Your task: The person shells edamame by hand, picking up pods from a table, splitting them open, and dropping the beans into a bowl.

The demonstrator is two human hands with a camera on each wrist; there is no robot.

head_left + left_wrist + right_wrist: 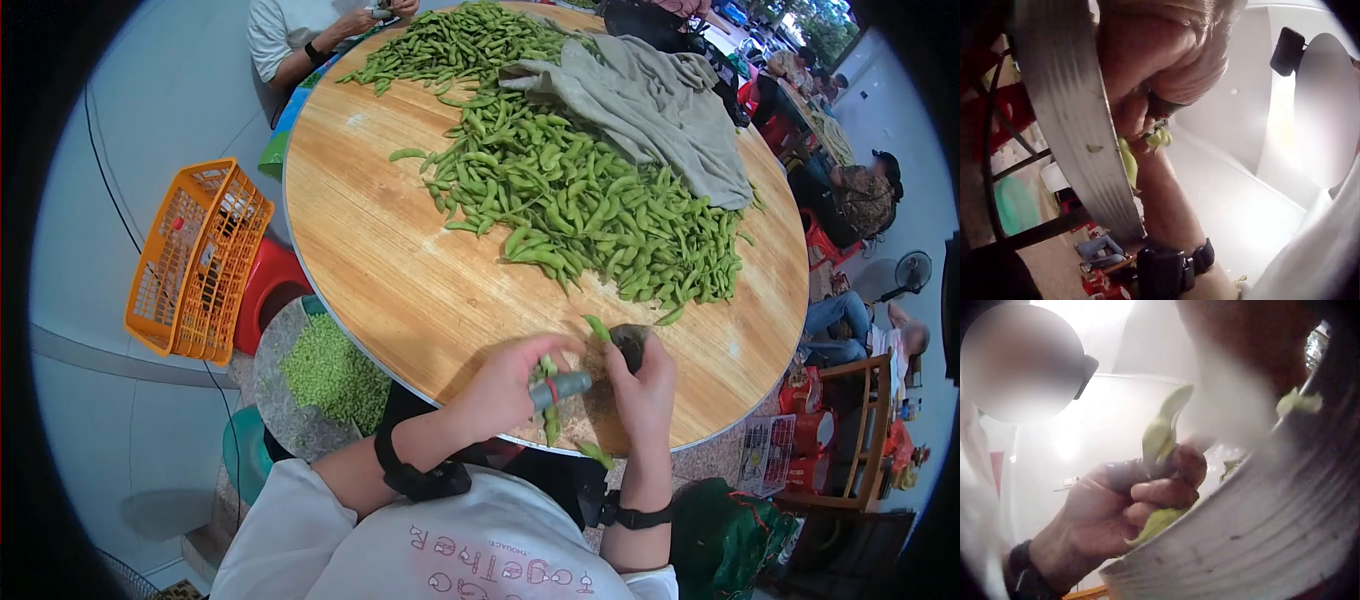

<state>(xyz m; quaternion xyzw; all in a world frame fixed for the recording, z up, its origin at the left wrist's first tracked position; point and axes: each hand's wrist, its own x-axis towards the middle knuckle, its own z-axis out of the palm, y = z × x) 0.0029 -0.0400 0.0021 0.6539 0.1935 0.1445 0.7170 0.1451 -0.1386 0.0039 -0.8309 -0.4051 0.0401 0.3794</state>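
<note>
Near the edge of a round wooden table (380,240), the left hand (500,385) pinches a green pod (1163,428); another pod (1159,525) lies under its curled fingers. A grey-green sleeve with a red band (562,389) covers its thumb. Just to the right, the right hand (645,395) has thumb and fingers round a small dark object (628,345), partly hidden; a pod (597,327) shows beside its thumb tip. The right hand is blurred in the right wrist view. One loose pod (595,454) lies at the table edge. Beyond both hands spreads a large pod heap (600,220).
A grey cloth (650,110) covers part of the heap. Shelled beans (335,375) fill a round tray (285,415) below the table at the left, near an orange basket (190,260) on a red stool (265,290). Another person (290,45) sits across; more people sit at the right.
</note>
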